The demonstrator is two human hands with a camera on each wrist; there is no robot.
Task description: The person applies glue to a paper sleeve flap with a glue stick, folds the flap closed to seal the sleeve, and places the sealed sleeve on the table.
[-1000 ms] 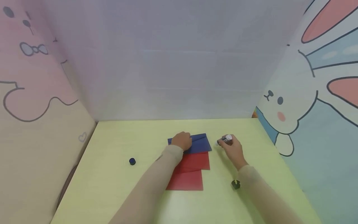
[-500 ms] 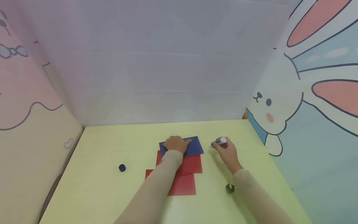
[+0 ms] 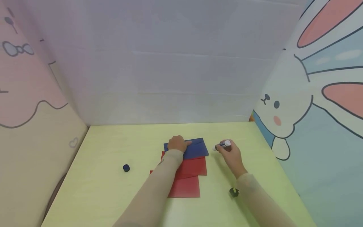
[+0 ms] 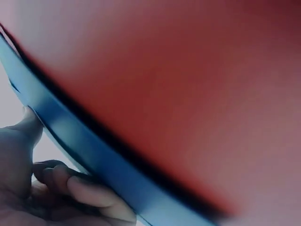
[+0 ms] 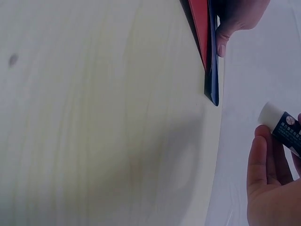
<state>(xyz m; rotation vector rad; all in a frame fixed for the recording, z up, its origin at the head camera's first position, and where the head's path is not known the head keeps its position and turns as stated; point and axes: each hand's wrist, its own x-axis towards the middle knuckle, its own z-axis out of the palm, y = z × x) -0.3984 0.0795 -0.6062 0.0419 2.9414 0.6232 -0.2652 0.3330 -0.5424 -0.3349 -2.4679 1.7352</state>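
Observation:
My left hand presses on the left part of a blue envelope, its thumb stretched to the right over the paper. In the left wrist view the fingers are bent against the blue envelope. Two red envelopes lie overlapping below the blue one, partly under my left sleeve. To the right, my right hand holds a white and dark glue stick above the table, apart from the envelopes. The right wrist view shows the glue stick's printed label and its white end.
A small dark blue cap lies on the left of the pale yellow table. Beside my right sleeve sits a small dark object with a yellow part. Cloth walls with cartoon prints stand around the table.
My left hand has shifted left on the blue envelope and its thumb has spread out to the right. The right hand still holds the glue stick. The head view has shifted slightly.

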